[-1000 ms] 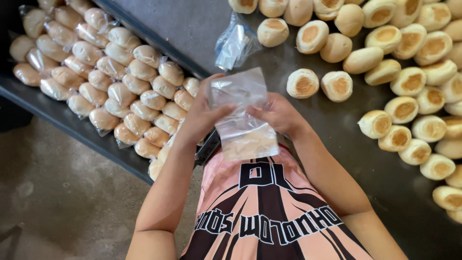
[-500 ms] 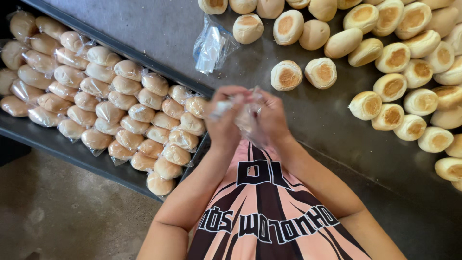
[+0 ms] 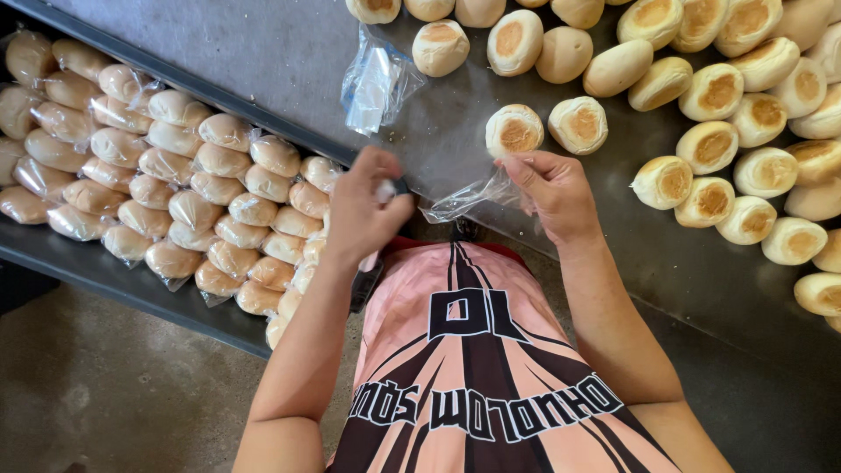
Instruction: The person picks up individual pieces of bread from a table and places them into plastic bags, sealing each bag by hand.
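Shiny clear wrap covers the packed buns (image 3: 166, 197), which sit in tight rows on the dark tray (image 3: 79, 263) at the left. They look soft, round and puffy. Next comes the left hand (image 3: 363, 210), curled shut around something small and pale; I cannot tell what it is. Above it lies a crumpled pile of spare bags (image 3: 377, 83) on the grey table (image 3: 263, 52). The right hand (image 3: 552, 193) pinches one thin, empty plastic bag (image 3: 469, 200) between thumb and fingers, just over the table edge. The bag is so thin and slippery that it could slip out or tear if pulled hard. At the right lie many loose buns (image 3: 701, 144), smooth, with flat brown tops. A bump could roll one off.
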